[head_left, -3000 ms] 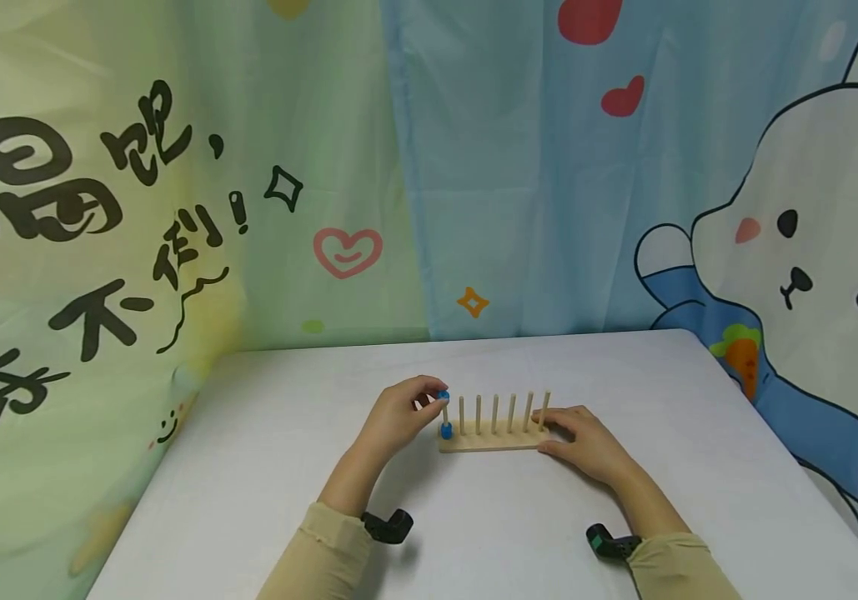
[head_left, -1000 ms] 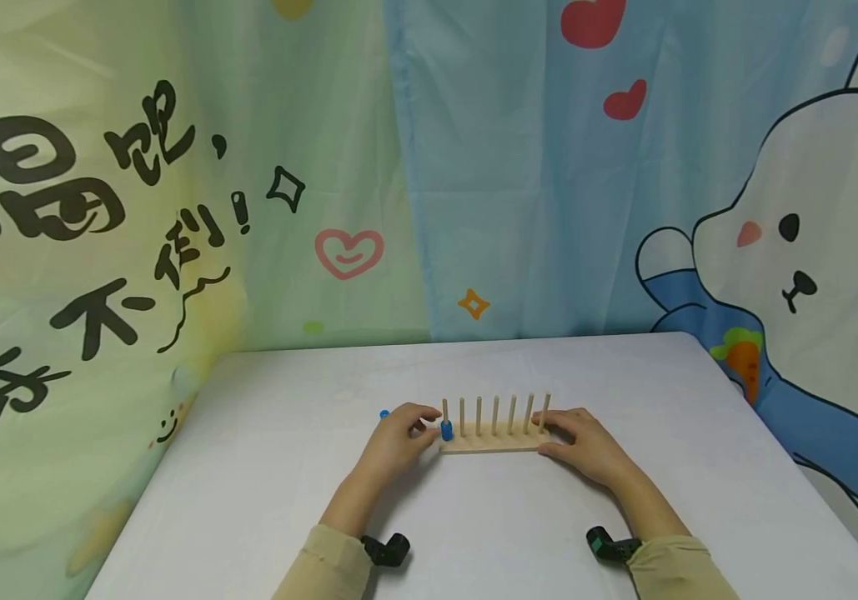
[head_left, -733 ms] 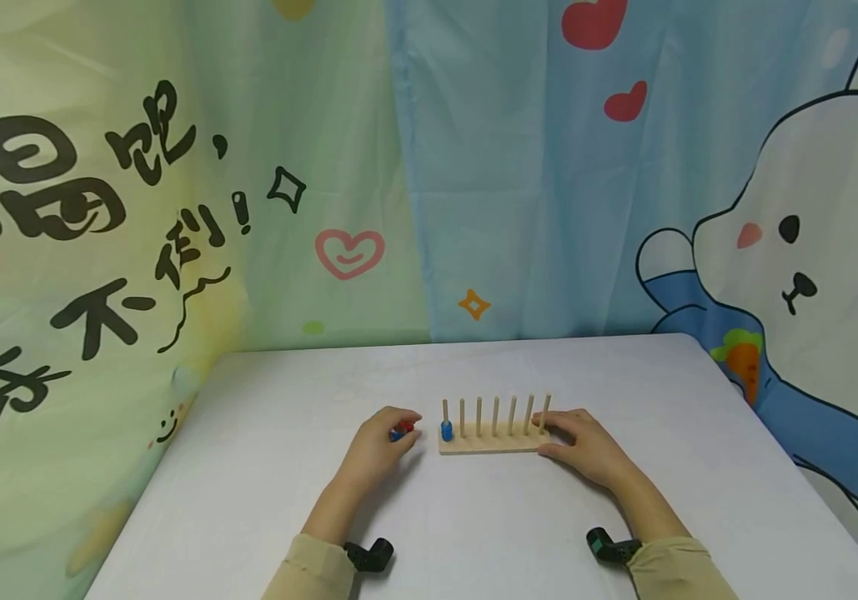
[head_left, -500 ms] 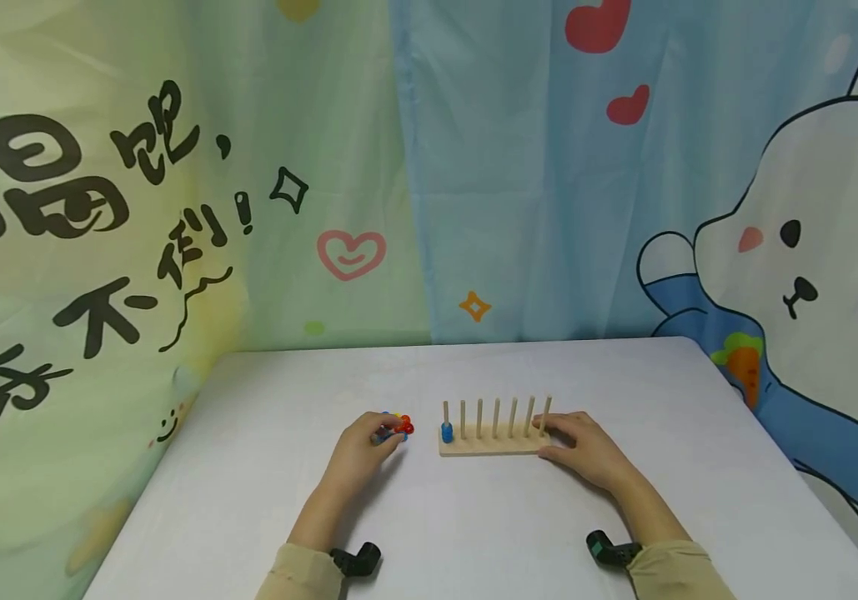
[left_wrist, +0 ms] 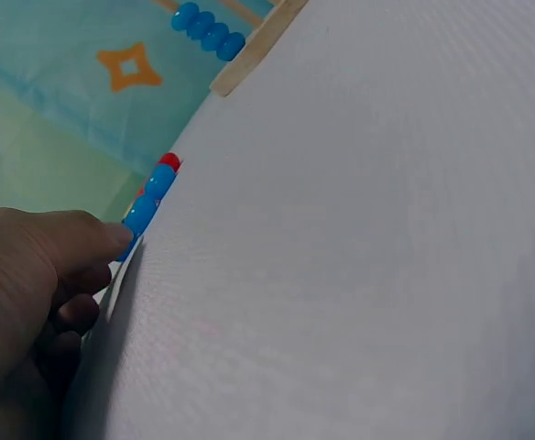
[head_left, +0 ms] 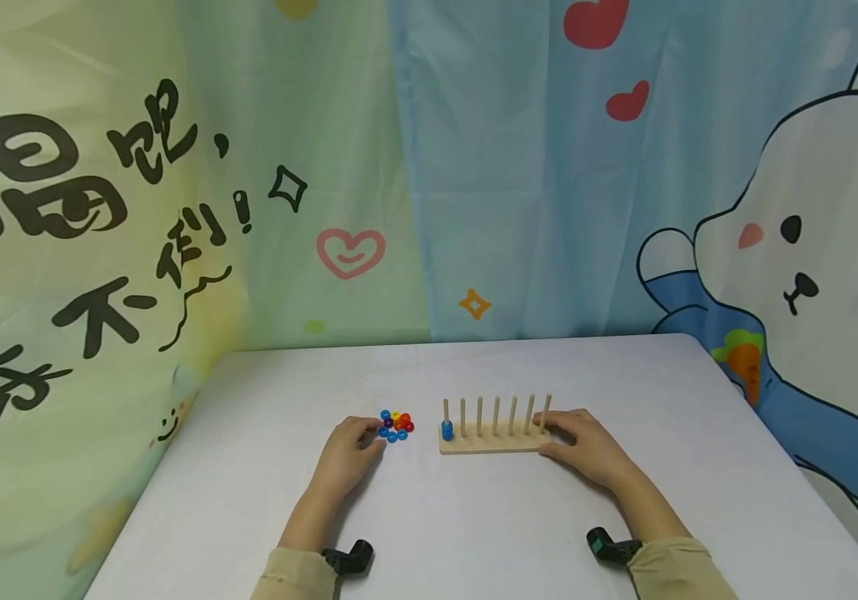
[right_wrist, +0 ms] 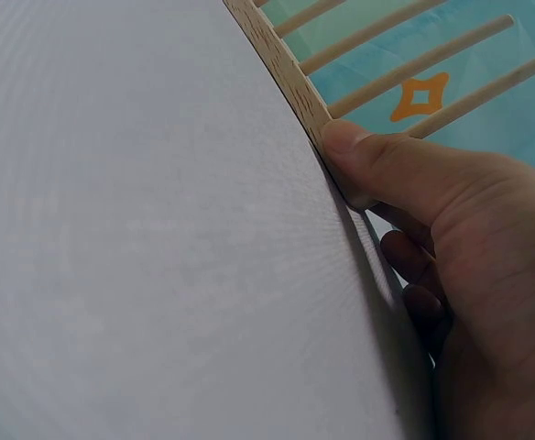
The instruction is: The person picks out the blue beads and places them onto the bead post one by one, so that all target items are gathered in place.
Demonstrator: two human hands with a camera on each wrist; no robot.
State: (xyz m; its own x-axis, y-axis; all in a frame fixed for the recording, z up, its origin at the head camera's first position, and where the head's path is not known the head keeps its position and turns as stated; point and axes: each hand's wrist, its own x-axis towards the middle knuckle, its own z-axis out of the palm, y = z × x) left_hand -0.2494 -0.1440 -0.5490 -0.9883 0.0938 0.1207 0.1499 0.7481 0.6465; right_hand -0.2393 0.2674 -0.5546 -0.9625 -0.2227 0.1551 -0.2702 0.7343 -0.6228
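Observation:
A wooden pegboard [head_left: 492, 446] with a row of upright pegs stands mid-table. Several blue beads [head_left: 447, 431] are stacked on its leftmost peg, also visible in the left wrist view as a blue stack [left_wrist: 208, 32]. My right hand [head_left: 582, 442] grips the board's right end, thumb in front and fingers behind; the right wrist view has the thumb [right_wrist: 368, 156] pressed on the wood. Left of the board lies a small cluster of loose beads [head_left: 398, 423], blue, red, yellow, orange and dark. My left hand [head_left: 349, 454] is at the cluster's left edge, thumb and index finger apart beside the blue beads.
A white-covered table [head_left: 474, 517] spreads around both hands. Behind it hangs a printed curtain [head_left: 489, 167] with hearts, lettering and a white cartoon animal. Black wrist devices [head_left: 349, 557] sit on both forearms.
My left hand has gone from the leftmost peg, where it held a blue bead, leftward to the loose beads, uncovering them. That bead is now on the stack. The right hand stays on the board.

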